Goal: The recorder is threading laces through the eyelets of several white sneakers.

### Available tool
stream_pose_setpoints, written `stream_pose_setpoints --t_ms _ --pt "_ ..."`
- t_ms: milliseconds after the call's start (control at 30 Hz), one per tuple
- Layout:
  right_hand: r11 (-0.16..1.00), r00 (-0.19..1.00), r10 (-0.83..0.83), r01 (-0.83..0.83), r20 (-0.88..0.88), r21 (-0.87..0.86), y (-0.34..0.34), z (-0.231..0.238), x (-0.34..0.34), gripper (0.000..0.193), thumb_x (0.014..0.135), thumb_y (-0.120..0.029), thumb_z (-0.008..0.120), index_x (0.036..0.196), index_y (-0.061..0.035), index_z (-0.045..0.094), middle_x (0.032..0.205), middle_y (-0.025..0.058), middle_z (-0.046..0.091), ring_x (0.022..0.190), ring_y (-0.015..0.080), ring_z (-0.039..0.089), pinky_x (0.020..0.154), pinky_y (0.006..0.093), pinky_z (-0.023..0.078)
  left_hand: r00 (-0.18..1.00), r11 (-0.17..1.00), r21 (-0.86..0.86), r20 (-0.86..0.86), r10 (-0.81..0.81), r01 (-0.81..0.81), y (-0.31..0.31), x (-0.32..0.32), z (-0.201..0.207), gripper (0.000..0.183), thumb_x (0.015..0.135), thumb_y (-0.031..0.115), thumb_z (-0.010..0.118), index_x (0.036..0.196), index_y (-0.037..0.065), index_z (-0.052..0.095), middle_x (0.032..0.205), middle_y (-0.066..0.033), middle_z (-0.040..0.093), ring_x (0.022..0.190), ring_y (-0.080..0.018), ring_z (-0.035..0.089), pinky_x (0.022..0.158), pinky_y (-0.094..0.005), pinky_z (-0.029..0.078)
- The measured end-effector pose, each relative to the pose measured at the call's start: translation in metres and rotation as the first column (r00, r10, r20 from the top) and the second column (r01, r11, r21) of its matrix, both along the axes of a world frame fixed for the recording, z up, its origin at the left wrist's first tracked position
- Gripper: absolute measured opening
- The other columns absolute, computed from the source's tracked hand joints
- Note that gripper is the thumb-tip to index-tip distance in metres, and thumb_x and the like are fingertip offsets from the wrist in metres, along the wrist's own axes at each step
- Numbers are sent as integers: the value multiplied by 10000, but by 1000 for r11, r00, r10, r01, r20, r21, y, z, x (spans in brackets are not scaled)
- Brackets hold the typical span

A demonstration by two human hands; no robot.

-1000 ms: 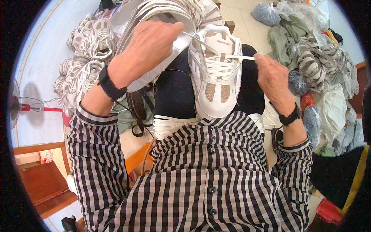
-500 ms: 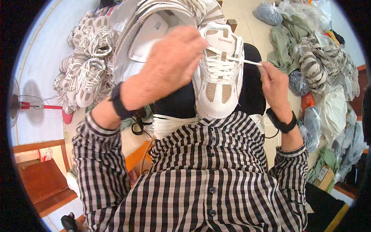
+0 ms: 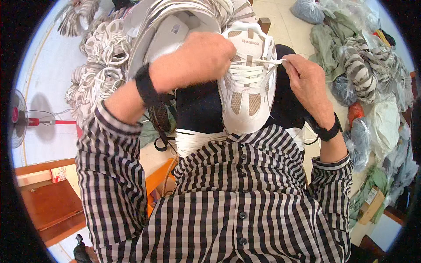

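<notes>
My right fingers (image 3: 291, 65) pinch white lace (image 3: 272, 62), right of sneaker (image 3: 249, 115); my left hand (image 3: 202, 55) at sneaker's left edge, can't tell grip.

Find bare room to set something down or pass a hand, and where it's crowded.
Bare floor shows ahead, between the shoe and bags. A hand might pass over the black cloth between shoe and right hand, below the lace. Crowded: piled uppers at left, bags at right.

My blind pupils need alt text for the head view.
A person's right hand pinches a white lace of the white-and-tan sneaker on their lap; the left hand is curled beside the shoe's tongue. Bundled shoe uppers lie left, plastic bags right.
</notes>
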State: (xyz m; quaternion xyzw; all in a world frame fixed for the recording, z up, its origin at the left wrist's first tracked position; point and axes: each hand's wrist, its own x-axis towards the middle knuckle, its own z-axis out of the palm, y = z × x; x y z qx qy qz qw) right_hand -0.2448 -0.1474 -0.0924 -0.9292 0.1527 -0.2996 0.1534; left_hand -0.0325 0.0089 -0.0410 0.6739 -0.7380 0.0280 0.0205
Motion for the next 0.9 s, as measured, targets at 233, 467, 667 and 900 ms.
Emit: stream_pose_setpoints --t_ms 233,467,667,900 --pt "996 1000 31 -31 1 89 5 -7 2 129 906 -148 595 895 -27 638 798 170 640 746 368 636 636 429 496 710 808 586 -544 448 -61 -10 26 18 235 951 223 428 950 70 607 504 -41 571 404 -112 543 395 -270 427" --pt "988 999 33 -26 -40 155 6 -10 1 120 898 -139 605 877 -23 632 784 178 631 734 376 628 622 436 482 462 842 539 -742 485 -20 -3 18 10 210 940 195 472 928 19 585 521 -18 554 401 -92 519 365 -236 390" --pt "987 998 61 -63 20 150 6 -12 1 115 894 -133 606 873 -24 632 777 183 624 724 381 621 610 438 472 229 881 473 -860 456 23 8 16 2 176 928 175 487 898 30 583 541 11 519 404 -78 487 359 -225 368" --pt "986 998 47 -41 -33 164 8 -7 3 118 890 -124 608 842 -17 608 755 188 608 712 392 607 608 442 462 683 976 126 -699 213 -176 13 15 9 159 914 153 544 926 56 670 593 14 558 504 -59 529 453 -231 399"
